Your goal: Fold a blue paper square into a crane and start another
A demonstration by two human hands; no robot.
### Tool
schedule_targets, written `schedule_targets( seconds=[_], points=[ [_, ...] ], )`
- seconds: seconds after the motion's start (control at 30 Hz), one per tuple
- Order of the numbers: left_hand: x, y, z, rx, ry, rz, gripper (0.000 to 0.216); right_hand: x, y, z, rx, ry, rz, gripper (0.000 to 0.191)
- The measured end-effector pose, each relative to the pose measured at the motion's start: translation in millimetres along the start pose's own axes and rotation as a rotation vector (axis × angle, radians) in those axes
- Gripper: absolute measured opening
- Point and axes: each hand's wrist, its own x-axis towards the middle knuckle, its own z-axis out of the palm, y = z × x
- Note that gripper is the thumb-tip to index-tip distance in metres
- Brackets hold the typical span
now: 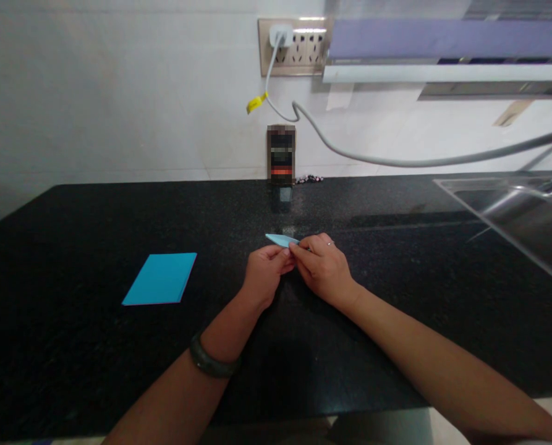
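Observation:
Between my two hands is a small folded piece of light blue paper (280, 240), its pointed end sticking out to the upper left. My left hand (265, 272) pinches its lower edge with thumb and fingers. From the right, my right hand (322, 267) grips the same paper, with the fingertips of both hands close together. Fingers cover the paper's right part. A stack of bright blue square paper (161, 279) lies flat on the black countertop (94, 358), to the left of my hands.
Against the wall leans a phone (281, 154) with a beaded strap (309, 178) beside it. A grey cable (377, 162) runs from a wall socket (309, 49) toward the right. A metal sink (526, 216) is set into the counter at the right.

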Motion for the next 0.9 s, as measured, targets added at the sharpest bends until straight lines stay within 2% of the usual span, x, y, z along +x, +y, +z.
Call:
schedule_targets(
  seconds=[0.27, 0.4, 0.53, 0.63, 0.77, 0.9],
  points=[
    [-1.1, 1.2, 0.8, -0.026, -0.024, 0.05, 0.02, 1.0, -5.0, -2.8, -0.01, -0.061, 0.022, 0.024],
    [1.4, -1.7, -1.8, 0.064, -0.005, 0.118, 0.023, 0.8, -5.9, -3.7, 0.223, -0.008, 0.054, 0.02],
    [3.2, -1.3, -4.6, 0.228, 0.024, 0.216, 0.021, 0.1, -2.0, -2.7, 0.467, 0.141, 0.233, 0.011],
    [3.1, 0.8, -6.7, 0.367, 0.01, 0.307, 0.019, 0.3, 1.6, -2.4, 0.505, 0.153, 0.369, 0.014],
    [2.3, 2.2, -7.6, 0.428, -0.05, 0.376, 0.018, 1.2, 2.5, -2.9, 0.509, 0.123, 0.252, 0.002],
    [1.2, 1.2, -5.3, 0.321, -0.111, 0.354, 0.016, 1.5, -1.0, -3.9, 0.442, 0.148, 0.173, 0.005]
  ],
)
